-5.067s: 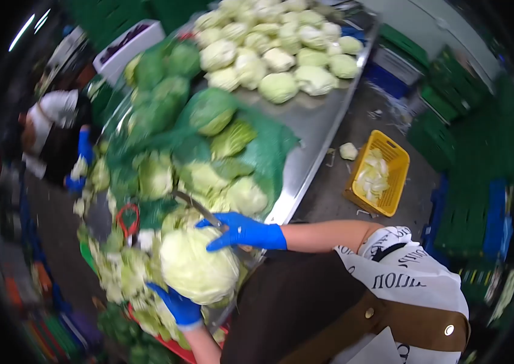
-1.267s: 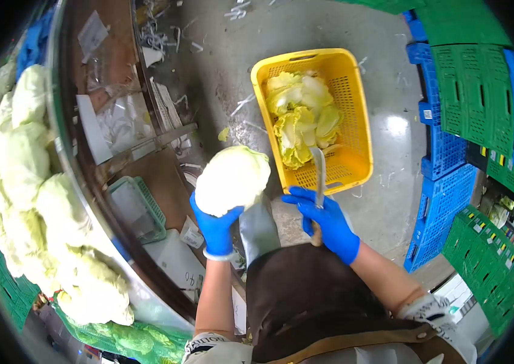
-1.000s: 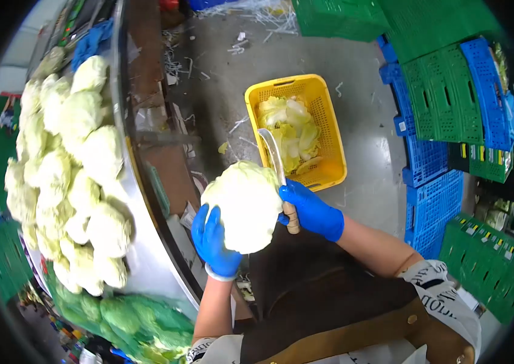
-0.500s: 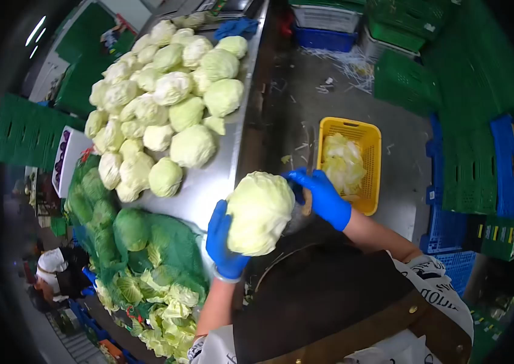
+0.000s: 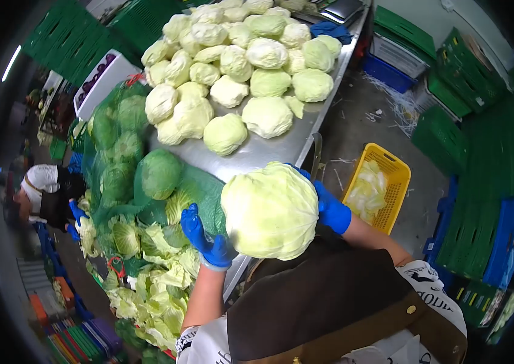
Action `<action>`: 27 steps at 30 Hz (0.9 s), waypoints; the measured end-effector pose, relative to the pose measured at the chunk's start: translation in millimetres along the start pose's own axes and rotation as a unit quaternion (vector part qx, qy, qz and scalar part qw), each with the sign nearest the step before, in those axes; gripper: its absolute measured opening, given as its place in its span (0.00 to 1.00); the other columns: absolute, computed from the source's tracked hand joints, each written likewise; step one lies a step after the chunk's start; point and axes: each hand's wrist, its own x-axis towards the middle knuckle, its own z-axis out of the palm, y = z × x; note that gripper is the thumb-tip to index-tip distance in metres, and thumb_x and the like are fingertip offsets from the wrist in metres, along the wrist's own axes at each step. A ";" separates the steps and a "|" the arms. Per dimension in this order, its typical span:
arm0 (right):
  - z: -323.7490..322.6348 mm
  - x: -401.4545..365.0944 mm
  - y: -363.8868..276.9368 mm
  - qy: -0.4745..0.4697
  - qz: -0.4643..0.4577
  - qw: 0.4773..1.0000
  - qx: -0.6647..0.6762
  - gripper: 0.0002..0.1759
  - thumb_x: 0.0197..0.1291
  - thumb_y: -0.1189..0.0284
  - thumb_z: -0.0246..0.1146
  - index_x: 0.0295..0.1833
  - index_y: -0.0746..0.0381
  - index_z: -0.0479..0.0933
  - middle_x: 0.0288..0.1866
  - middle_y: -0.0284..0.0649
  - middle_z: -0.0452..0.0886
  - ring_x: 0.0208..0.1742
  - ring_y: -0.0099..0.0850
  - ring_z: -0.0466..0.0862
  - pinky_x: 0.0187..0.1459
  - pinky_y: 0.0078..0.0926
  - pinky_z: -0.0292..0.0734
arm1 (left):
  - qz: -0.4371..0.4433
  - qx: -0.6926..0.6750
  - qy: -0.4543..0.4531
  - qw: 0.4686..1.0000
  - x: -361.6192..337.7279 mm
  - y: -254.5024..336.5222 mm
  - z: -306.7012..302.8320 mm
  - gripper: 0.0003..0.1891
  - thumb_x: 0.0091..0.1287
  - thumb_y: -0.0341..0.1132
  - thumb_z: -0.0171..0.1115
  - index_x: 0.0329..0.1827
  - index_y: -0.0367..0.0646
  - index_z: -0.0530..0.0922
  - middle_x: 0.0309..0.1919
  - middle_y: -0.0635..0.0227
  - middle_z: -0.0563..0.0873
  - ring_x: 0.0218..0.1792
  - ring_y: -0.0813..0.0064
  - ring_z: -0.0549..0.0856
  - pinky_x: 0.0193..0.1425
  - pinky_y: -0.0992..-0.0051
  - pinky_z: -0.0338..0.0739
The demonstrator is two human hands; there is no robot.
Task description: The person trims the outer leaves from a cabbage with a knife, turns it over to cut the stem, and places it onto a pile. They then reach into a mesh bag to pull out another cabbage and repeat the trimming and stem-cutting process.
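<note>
A large pale green cabbage point(image 5: 270, 211) is in front of my body, over the table's near edge. My left hand point(image 5: 206, 239), in a blue glove, is at its left side with fingers spread and holding nothing. Against the cabbage's right side is my right hand point(image 5: 331, 207), also gloved; its fingers are partly hidden behind the cabbage. What looks like a knife point(image 5: 317, 155) sticks up from this hand, its handle out of sight. Many trimmed cabbages point(image 5: 228, 91) are heaped on the metal table point(image 5: 305, 134).
Green net sacks of cabbages point(image 5: 160, 174) lie left, above loose outer leaves point(image 5: 163, 297). A yellow crate point(image 5: 396, 191) holding leaves stands on the floor at right. Green crates point(image 5: 472, 212) line the right side. Another person point(image 5: 50, 194) is at far left.
The view has turned, shifting the table and heap rightward. My left hand has come off the cabbage and opened. The cabbage is turned, and the knife now points up beyond my right hand.
</note>
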 end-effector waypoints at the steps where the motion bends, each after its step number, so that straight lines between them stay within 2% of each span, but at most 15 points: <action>1: 4.3 7.9 -6.0 -0.019 0.010 1.000 -0.009 0.71 0.30 0.42 0.78 0.76 0.66 0.50 0.75 0.41 0.61 0.74 0.30 0.63 0.74 0.33 0.54 | -0.055 -0.018 -0.002 0.998 -7.6 -2.2 -3.7 0.31 0.70 0.47 0.52 0.71 0.38 0.60 0.67 0.48 0.67 0.66 0.47 0.69 0.70 0.48 0.58; 2: 6.5 15.6 -8.9 -0.038 0.020 0.999 -0.018 0.72 0.30 0.41 0.78 0.76 0.66 0.50 0.75 0.41 0.61 0.74 0.30 0.63 0.73 0.33 0.55 | -0.110 -0.035 -0.003 0.993 -12.5 -3.7 -6.2 0.32 0.70 0.48 0.52 0.72 0.39 0.60 0.67 0.48 0.67 0.66 0.48 0.69 0.70 0.48 0.57; 6: -2.3 48.5 -10.2 -0.087 0.089 0.992 -0.021 0.68 0.32 0.43 0.78 0.74 0.68 0.55 0.72 0.42 0.65 0.72 0.31 0.66 0.72 0.32 0.57 | -0.017 0.028 -0.015 0.999 0.0 -8.8 -9.4 0.32 0.66 0.47 0.58 0.70 0.43 0.63 0.66 0.54 0.70 0.67 0.49 0.68 0.71 0.41 0.53; 8: -19.7 63.9 -3.1 -0.085 0.126 0.987 -0.044 0.64 0.34 0.45 0.78 0.73 0.69 0.59 0.70 0.43 0.69 0.70 0.31 0.68 0.71 0.33 0.59 | 0.062 0.003 -0.143 0.988 33.1 -10.0 -10.4 0.26 0.57 0.41 0.70 0.60 0.47 0.74 0.60 0.55 0.77 0.61 0.49 0.76 0.66 0.42 0.64; 11: -48.1 86.8 3.7 -0.020 0.189 0.970 -0.150 0.38 0.54 0.53 0.71 0.64 0.66 0.73 0.45 0.35 0.82 0.40 0.21 0.77 0.46 0.21 0.73 | -0.200 -0.064 -0.084 0.974 56.8 4.7 14.1 0.41 0.38 0.44 0.84 0.56 0.39 0.75 0.56 0.51 0.78 0.55 0.52 0.79 0.61 0.60 0.74; 12: -47.0 93.9 -11.0 -0.006 0.248 0.955 -0.161 0.32 0.58 0.57 0.69 0.63 0.65 0.74 0.39 0.32 0.82 0.31 0.18 0.74 0.37 0.17 0.72 | -0.347 -0.158 -0.075 0.921 45.1 -3.6 20.7 0.42 0.38 0.40 0.84 0.59 0.36 0.73 0.56 0.55 0.79 0.54 0.58 0.80 0.59 0.63 0.75; 14: -50.0 112.2 -22.0 -0.022 0.170 0.969 -0.180 0.27 0.61 0.61 0.68 0.62 0.63 0.75 0.33 0.27 0.80 0.23 0.15 0.67 0.28 0.14 0.65 | -0.483 -0.275 -0.005 0.831 46.1 -11.8 38.1 0.38 0.47 0.35 0.79 0.62 0.35 0.70 0.56 0.60 0.78 0.55 0.65 0.79 0.60 0.65 0.73; 16: -61.6 133.3 -29.4 -0.113 0.050 0.985 -0.124 0.34 0.60 0.64 0.69 0.69 0.63 0.66 0.58 0.37 0.79 0.49 0.19 0.78 0.47 0.17 0.75 | -0.580 -0.314 0.032 0.751 43.2 -19.6 56.5 0.34 0.55 0.34 0.73 0.64 0.35 0.68 0.57 0.61 0.78 0.56 0.67 0.78 0.61 0.67 0.72; 18: -69.7 146.0 -26.4 -0.152 0.066 0.947 -0.277 0.38 0.58 0.66 0.70 0.71 0.65 0.62 0.68 0.41 0.71 0.62 0.20 0.72 0.59 0.21 0.71 | -0.631 -0.335 0.048 0.698 50.3 -21.7 77.8 0.30 0.62 0.33 0.66 0.66 0.36 0.67 0.58 0.62 0.77 0.57 0.69 0.77 0.62 0.68 0.71; 19: -75.6 151.3 -19.9 -0.125 0.004 0.960 -0.250 0.35 0.61 0.61 0.67 0.70 0.64 0.64 0.60 0.42 0.78 0.49 0.22 0.81 0.45 0.21 0.81 | -0.634 -0.340 0.044 0.693 57.3 -22.5 89.9 0.27 0.65 0.33 0.63 0.67 0.36 0.67 0.58 0.62 0.76 0.57 0.70 0.77 0.62 0.69 0.71; 22: -126.9 168.2 -43.0 -0.040 0.288 0.954 -0.073 0.34 0.65 0.51 0.59 0.69 0.61 0.66 0.51 0.42 0.83 0.30 0.27 0.84 0.23 0.25 0.81 | -0.646 -0.465 0.072 0.602 65.9 -40.2 113.7 0.25 0.71 0.35 0.54 0.70 0.37 0.63 0.57 0.61 0.75 0.53 0.70 0.79 0.59 0.70 0.74; 23: -118.8 169.3 -49.3 0.070 0.289 0.954 0.034 0.35 0.67 0.44 0.50 0.68 0.60 0.68 0.42 0.41 0.85 0.14 0.29 0.78 0.07 0.27 0.68 | -0.638 -0.516 0.070 0.567 75.4 -41.8 113.9 0.26 0.71 0.35 0.54 0.70 0.37 0.63 0.55 0.60 0.75 0.51 0.70 0.79 0.58 0.70 0.75; 24: -152.7 175.6 -47.3 -0.056 0.269 0.942 0.192 0.37 0.67 0.43 0.50 0.70 0.60 0.64 0.54 0.44 0.82 0.34 0.33 0.85 0.28 0.30 0.83 | -0.626 -0.566 0.071 0.532 87.5 -43.6 114.4 0.26 0.71 0.34 0.54 0.70 0.36 0.62 0.54 0.60 0.75 0.50 0.70 0.80 0.56 0.70 0.76; 26: -173.1 217.2 -46.3 0.147 0.135 0.969 0.145 0.39 0.67 0.44 0.50 0.74 0.59 0.59 0.67 0.44 0.72 0.60 0.38 0.78 0.59 0.38 0.76 | -0.582 -0.441 0.029 0.682 113.9 -39.4 122.1 0.27 0.67 0.31 0.55 0.69 0.37 0.63 0.51 0.57 0.76 0.46 0.69 0.81 0.52 0.72 0.78; 27: -193.6 240.6 -50.5 0.123 0.107 0.975 0.150 0.39 0.67 0.44 0.50 0.75 0.58 0.56 0.70 0.43 0.67 0.67 0.38 0.70 0.67 0.39 0.64 | -0.597 -0.399 0.010 0.696 107.9 -47.5 123.3 0.25 0.67 0.31 0.56 0.68 0.36 0.65 0.50 0.58 0.77 0.45 0.69 0.82 0.51 0.73 0.78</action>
